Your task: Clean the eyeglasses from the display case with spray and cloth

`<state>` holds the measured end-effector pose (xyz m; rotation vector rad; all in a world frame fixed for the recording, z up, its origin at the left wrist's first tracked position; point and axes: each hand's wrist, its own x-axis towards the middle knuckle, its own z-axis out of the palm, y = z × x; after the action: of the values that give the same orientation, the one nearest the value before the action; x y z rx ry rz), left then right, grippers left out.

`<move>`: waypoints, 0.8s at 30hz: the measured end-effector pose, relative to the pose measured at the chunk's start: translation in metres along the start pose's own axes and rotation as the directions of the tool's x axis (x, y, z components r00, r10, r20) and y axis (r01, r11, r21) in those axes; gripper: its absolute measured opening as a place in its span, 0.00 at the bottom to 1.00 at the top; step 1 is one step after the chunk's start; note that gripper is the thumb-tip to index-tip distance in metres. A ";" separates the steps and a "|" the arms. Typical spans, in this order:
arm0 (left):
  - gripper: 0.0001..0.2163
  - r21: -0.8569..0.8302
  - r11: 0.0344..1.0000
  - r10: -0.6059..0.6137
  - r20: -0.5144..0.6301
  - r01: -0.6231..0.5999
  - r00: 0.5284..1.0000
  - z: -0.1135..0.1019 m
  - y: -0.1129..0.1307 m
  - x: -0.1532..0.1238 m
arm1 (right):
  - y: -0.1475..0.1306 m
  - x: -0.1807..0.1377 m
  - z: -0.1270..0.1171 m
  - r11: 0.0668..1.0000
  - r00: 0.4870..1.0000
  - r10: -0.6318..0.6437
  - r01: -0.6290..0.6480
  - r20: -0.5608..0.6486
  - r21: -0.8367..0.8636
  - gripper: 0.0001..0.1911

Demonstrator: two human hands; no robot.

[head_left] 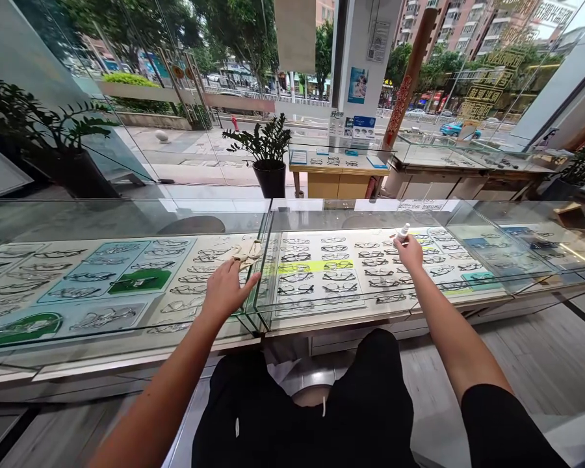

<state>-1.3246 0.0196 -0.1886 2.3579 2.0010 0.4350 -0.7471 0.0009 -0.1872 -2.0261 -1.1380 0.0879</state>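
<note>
My left hand lies on the glass top of the counter, its fingers stretched out and the thumb spread to the side. Its fingertips touch a crumpled cream cloth near the joint between two glass panels. My right hand is closed around a small white spray bottle, held upright above the right-hand section; its lower part is hidden by the fingers. Under the glass, rows of eyeglasses rest on white and coloured trays.
The glass display counter runs across in front of my knees. Beyond it stand a potted plant, a wooden display table and a further glass case. Large windows face the street. Another potted plant is at left.
</note>
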 end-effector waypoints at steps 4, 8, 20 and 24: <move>0.45 0.005 1.000 -0.001 0.013 0.000 1.000 0.002 0.004 0.000 | 0.009 -0.001 0.005 1.000 1.000 -0.012 0.012 -0.021 -0.015 0.13; 0.43 0.003 1.000 0.011 0.005 -0.011 1.000 -0.002 0.003 -0.002 | 0.004 -0.002 0.003 1.000 1.000 -0.003 0.002 -0.018 -0.020 0.17; 0.43 -0.005 1.000 -0.007 0.019 0.007 1.000 0.002 -0.003 -0.004 | -0.062 -0.292 0.045 0.746 0.970 -0.230 0.125 0.077 0.654 0.15; 0.45 0.009 1.000 0.001 0.034 -0.001 0.999 0.002 -0.003 -0.005 | 0.002 -0.322 0.103 0.483 0.742 0.366 -0.667 0.562 0.567 0.23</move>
<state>-1.3281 0.0158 -0.1923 2.3549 1.9913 0.3845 -0.9797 -0.1777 -0.3555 -1.5141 -0.4519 1.1339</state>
